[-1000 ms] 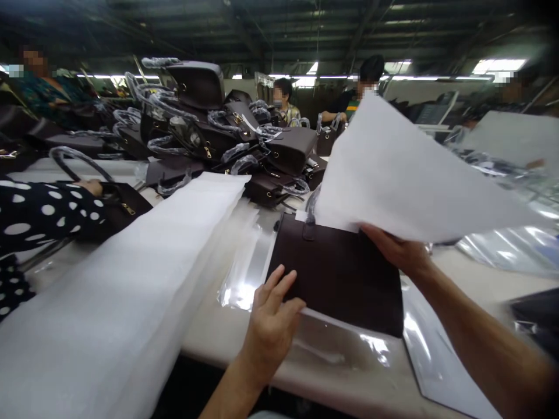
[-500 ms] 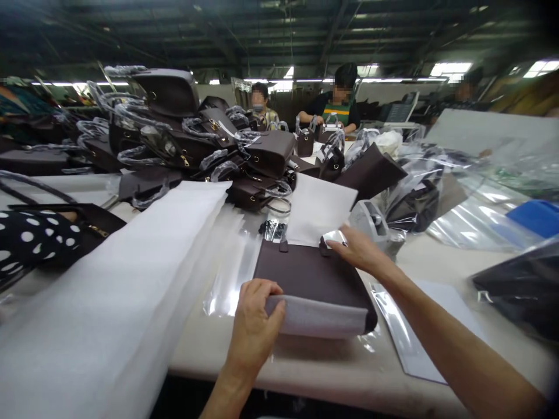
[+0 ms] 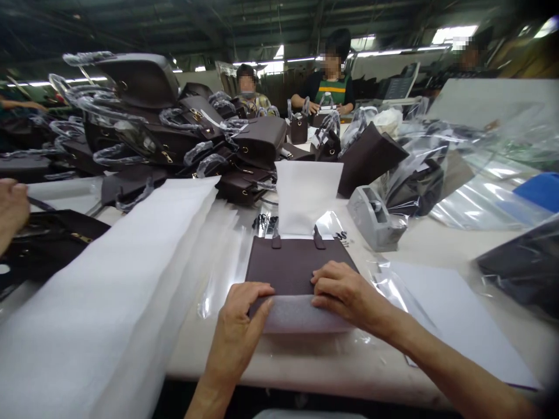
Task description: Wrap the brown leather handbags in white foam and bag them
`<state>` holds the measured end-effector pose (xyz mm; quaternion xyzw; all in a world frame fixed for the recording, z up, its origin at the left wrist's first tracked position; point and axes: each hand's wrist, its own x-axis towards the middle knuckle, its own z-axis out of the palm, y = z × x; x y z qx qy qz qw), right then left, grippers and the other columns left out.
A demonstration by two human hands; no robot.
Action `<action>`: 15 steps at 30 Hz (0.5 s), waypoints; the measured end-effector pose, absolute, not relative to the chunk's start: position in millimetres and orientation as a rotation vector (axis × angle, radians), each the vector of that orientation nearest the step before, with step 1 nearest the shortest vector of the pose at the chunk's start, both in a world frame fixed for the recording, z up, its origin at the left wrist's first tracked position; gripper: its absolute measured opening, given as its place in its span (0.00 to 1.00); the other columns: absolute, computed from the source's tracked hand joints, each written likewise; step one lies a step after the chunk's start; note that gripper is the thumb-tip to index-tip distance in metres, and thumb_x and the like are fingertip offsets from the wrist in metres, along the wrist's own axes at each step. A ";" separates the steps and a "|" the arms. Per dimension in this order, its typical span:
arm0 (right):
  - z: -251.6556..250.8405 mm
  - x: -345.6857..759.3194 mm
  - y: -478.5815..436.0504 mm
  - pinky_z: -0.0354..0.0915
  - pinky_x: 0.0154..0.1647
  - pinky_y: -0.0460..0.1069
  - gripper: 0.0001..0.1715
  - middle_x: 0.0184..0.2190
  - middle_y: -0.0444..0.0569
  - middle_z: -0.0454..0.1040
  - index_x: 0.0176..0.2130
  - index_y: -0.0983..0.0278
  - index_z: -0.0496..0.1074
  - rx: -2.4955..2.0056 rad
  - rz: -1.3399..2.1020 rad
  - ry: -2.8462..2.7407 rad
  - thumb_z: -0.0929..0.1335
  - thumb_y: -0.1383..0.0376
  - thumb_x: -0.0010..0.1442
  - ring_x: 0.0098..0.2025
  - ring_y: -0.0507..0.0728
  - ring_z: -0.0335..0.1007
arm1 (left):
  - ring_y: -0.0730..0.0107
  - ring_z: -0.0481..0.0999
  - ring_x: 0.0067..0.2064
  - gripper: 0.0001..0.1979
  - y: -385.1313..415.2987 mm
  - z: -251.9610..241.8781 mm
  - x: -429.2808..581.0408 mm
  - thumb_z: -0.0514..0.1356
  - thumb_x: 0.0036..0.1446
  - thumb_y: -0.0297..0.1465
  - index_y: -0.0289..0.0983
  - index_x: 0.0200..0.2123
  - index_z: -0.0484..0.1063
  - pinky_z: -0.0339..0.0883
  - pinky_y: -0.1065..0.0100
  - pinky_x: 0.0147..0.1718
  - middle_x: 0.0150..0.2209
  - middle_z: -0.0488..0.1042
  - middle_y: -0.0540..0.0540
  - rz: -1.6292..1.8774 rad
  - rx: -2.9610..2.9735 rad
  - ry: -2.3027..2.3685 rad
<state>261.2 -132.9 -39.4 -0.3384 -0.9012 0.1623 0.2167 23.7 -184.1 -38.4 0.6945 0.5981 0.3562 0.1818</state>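
A dark brown handbag [image 3: 290, 267] lies flat on the table in front of me, its base toward me. White foam sheet [image 3: 301, 317] covers the base and is folded over its near edge. At the bag's left corner, my left hand [image 3: 240, 320] is closed on the foam and bag, thumb on the near side. My right hand [image 3: 343, 294] grips the same edge on the right, fingers curled on the bag's face. Another part of white foam sheet [image 3: 310, 195] stands up at the far end, behind the two handle tabs. The handles are mostly hidden.
A stack of white foam sheets [image 3: 131, 279] lies left. Wrapped-handle bags [image 3: 257, 139] are piled behind. A grey tape dispenser [image 3: 375, 218] and white board [image 3: 454, 308] sit right. A co-worker [image 3: 329, 87] handles a bag across the table; another person's hand [image 3: 13, 209] is far left.
My right hand has moved from the bag's far handle tab to its near edge, onto the foam. The bag has turned straighter, and the foam at the far end stands more upright.
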 end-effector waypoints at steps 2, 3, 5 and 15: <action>-40.7 261.0 -132.4 0.58 0.41 0.50 0.10 0.32 0.46 0.71 0.27 0.64 0.68 -0.970 0.468 -2.481 0.65 0.63 0.60 0.41 0.54 0.65 | 0.65 0.71 0.43 0.08 -181.0 -26.7 24.1 0.56 0.56 0.33 0.42 0.40 0.71 0.63 0.63 0.45 0.39 0.73 0.49 1.138 1.972 1.763; -42.2 260.4 -133.4 0.58 0.41 0.50 0.11 0.32 0.46 0.71 0.27 0.64 0.68 -0.982 0.469 -2.474 0.65 0.63 0.60 0.40 0.54 0.64 | 0.66 0.71 0.43 0.08 -178.7 -21.1 27.3 0.56 0.56 0.31 0.42 0.40 0.70 0.63 0.63 0.45 0.39 0.73 0.48 1.232 2.014 1.759; -46.6 258.5 -136.8 0.58 0.41 0.50 0.11 0.32 0.46 0.71 0.27 0.64 0.68 -0.992 0.461 -2.462 0.65 0.63 0.60 0.40 0.54 0.64 | 0.68 0.70 0.43 0.08 -172.7 -14.6 39.7 0.57 0.55 0.28 0.40 0.39 0.70 0.63 0.66 0.45 0.39 0.72 0.48 1.309 2.226 1.551; -21.8 294.8 -78.8 0.65 0.33 0.48 0.20 0.37 0.49 0.72 0.42 0.62 0.68 -1.418 0.575 -1.693 0.70 0.55 0.52 0.35 0.54 0.68 | 0.63 0.71 0.42 0.06 -145.9 -50.2 71.5 0.57 0.55 0.26 0.40 0.36 0.71 0.65 0.63 0.38 0.39 0.74 0.48 0.848 2.514 1.161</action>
